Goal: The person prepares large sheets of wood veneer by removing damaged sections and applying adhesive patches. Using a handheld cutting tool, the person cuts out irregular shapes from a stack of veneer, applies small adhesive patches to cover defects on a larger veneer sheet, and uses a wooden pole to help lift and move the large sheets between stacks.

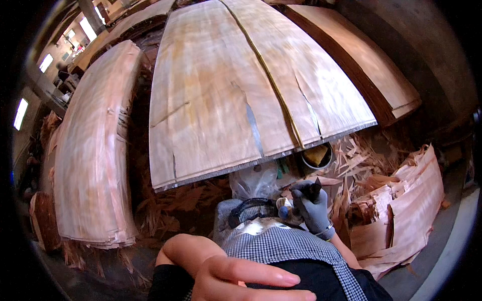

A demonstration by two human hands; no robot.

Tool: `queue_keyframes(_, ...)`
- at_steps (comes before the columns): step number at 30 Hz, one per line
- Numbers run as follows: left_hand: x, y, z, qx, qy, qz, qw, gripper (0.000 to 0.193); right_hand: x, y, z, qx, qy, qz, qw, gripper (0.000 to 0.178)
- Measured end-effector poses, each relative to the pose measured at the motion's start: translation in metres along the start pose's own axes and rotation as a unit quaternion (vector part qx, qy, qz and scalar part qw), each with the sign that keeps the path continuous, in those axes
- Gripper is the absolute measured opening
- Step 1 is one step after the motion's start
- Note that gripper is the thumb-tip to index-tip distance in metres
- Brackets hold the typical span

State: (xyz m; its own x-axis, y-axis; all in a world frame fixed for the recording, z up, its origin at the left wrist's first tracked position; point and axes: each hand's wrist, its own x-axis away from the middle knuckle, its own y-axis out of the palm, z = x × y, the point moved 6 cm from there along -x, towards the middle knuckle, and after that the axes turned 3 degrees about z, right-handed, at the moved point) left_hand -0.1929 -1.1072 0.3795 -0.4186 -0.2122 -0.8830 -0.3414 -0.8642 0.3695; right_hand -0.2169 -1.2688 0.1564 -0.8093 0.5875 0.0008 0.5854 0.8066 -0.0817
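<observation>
My right hand, in a grey glove, is closed around a dark thing with a pointed tip whose kind I cannot make out. It is at my waist, just in front of the wide stack of pale wood veneer sheets. Close beside its fingers is a small white and blue object, partly hidden. My left hand is bare and held close in front of my chest, fingers stretched out with nothing between them. The top veneer has splits and a narrow yellow-brown strip running lengthwise.
Another veneer stack stands on the left, a further one at the far right. Torn veneer is piled near right. A round container and a clear plastic bag lie by the stack's front edge. Scraps litter the floor.
</observation>
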Motion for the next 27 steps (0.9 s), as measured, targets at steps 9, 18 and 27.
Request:
queue_keyframes(9, 0.060, -0.041, -0.080, -0.007, -0.169, -0.463, 0.870, 0.014, -0.008, -0.026, 0.004, -0.028, 0.000, 0.060, 0.998, 0.008)
queue_keyframes(18, 0.276, -0.207, -0.168, -0.344, -0.506, -0.676, 0.411, 0.021, -0.004, -0.049, 0.027, -0.035, 0.027, 0.100, 0.994, 0.008)
queue_keyframes(27, 0.428, -0.223, -0.194, -0.021, -0.631, -0.571, 0.525, 0.024, -0.007, -0.030, 0.022, -0.015, -0.006, 0.038, 0.999, 0.010)
